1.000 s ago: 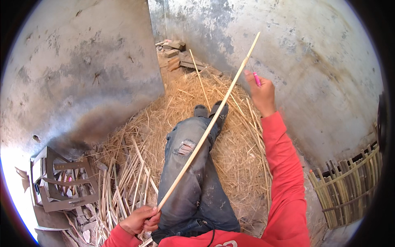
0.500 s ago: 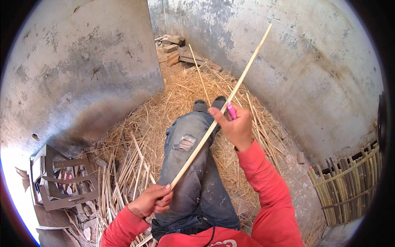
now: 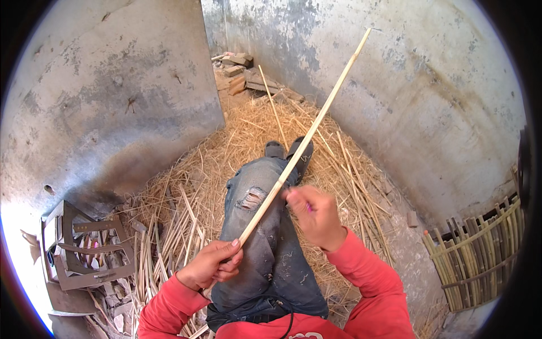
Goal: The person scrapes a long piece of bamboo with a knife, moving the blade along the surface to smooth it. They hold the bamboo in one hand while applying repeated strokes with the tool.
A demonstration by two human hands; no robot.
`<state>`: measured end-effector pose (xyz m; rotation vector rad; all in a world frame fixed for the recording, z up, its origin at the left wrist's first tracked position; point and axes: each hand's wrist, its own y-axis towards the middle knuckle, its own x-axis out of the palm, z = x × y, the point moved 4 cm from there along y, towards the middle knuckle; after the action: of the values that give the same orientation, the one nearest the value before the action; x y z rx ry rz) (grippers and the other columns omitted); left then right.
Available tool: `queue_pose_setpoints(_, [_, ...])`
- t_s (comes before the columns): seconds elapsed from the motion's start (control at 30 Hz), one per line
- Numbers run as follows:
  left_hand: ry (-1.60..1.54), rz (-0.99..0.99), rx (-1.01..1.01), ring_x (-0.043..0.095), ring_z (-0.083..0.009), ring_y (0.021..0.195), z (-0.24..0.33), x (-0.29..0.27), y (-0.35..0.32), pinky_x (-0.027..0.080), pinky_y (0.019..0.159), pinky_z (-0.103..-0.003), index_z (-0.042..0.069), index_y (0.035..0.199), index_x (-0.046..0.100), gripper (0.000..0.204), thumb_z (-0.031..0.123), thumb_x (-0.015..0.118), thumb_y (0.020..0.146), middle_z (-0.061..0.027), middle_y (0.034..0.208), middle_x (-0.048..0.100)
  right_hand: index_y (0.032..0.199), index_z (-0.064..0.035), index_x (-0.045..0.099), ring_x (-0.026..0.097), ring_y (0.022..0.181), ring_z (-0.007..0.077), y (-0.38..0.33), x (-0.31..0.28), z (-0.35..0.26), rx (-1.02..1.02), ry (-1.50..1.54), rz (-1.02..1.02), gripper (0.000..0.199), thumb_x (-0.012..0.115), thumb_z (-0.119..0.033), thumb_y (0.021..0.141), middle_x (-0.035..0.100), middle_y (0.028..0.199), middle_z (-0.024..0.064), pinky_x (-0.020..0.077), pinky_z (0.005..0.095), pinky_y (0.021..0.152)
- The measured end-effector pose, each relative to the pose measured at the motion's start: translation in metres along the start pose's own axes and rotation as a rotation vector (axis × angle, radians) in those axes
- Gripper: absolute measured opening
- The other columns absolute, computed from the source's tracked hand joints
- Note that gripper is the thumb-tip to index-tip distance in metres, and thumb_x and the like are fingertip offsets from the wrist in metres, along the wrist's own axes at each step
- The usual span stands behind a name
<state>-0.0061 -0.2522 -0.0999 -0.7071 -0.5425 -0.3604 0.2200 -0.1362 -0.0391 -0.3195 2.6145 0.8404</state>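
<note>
A long pale bamboo strip [image 3: 327,104] slants up from lower left to upper right over my legs. My left hand [image 3: 210,264] is closed round its lower end, thumb on top. My right hand [image 3: 317,217] is closed in a fist just right of the strip's lower half, blurred by motion. Inside it a small pink tool [image 3: 309,207] shows only as a sliver, and a dark bit sticks out by the thumb. Its working end is too blurred to make out. The strip's far end is free in the air.
Straw-like shavings [image 3: 248,127] cover the floor. Loose strips [image 3: 164,254] lie at left beside a metal frame [image 3: 96,277]. A slatted bamboo panel [image 3: 477,260] leans at right. Walls [image 3: 418,113] rise on both sides, with bricks [image 3: 237,59] at the back.
My right hand has come off the strip's middle and moved down toward me, with the pink tool still in it. My left hand keeps its hold, slightly higher.
</note>
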Motion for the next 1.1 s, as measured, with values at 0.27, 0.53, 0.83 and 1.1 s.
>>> queue_pose_setpoints(0.27, [0.050, 0.011, 0.020, 0.024, -0.0061, 0.048, 0.002, 0.002, 0.001, 0.017, 0.044, -0.025, 0.008, 0.083, 0.053, 0.045, 0.041, 0.044, 0.114, 0.0071, 0.058, 0.026, 0.131, 0.0036, 0.068, 0.074, 0.084, 0.0162, 0.034, -0.041, 0.053, 0.132, 0.065, 0.300, 0.035, 0.067, -0.019, 0.103, 0.078, 0.108, 0.0153, 0.0577, 0.0276, 0.072])
queue_pose_setpoints(0.53, [0.075, 0.046, 0.069, 0.028, -0.0064, 0.049, 0.000, 0.000, -0.004, 0.021, 0.046, -0.024, 0.004, 0.095, 0.061, 0.042, 0.038, 0.044, 0.113, 0.0062, 0.058, 0.032, 0.127, 0.0007, 0.072, 0.072, 0.071, 0.0138, -0.014, 0.002, 0.016, -0.112, -0.030, -0.056, 0.032, 0.071, -0.012, 0.098, 0.078, 0.105, 0.0206, 0.0562, 0.0299, 0.063])
queue_pose_setpoints(0.83, [0.950, 0.528, 0.553, 0.058, -0.0074, 0.062, 0.029, 0.028, -0.023, 0.043, 0.057, -0.026, -0.002, 0.113, 0.073, 0.025, 0.018, 0.059, 0.107, -0.0023, 0.070, 0.066, 0.085, 0.0004, 0.068, 0.052, 0.055, 0.0078, 0.009, -0.038, 0.023, 0.168, -0.080, 0.210, 0.030, 0.071, -0.025, 0.101, 0.053, 0.059, 0.0037, 0.0378, 0.0299, 0.049])
queue_pose_setpoints(1.1, [1.069, 0.556, 0.562, 0.063, -0.0165, 0.055, 0.040, 0.027, -0.014, 0.048, 0.056, -0.031, -0.002, 0.105, 0.070, 0.022, 0.018, 0.063, 0.105, -0.0092, 0.065, 0.066, 0.078, -0.0079, 0.057, 0.062, 0.054, 0.0395, 0.009, 0.008, -0.011, 0.039, -0.364, 0.009, 0.045, 0.059, -0.045, 0.104, 0.059, 0.060, 0.0166, 0.0443, 0.0493, 0.050])
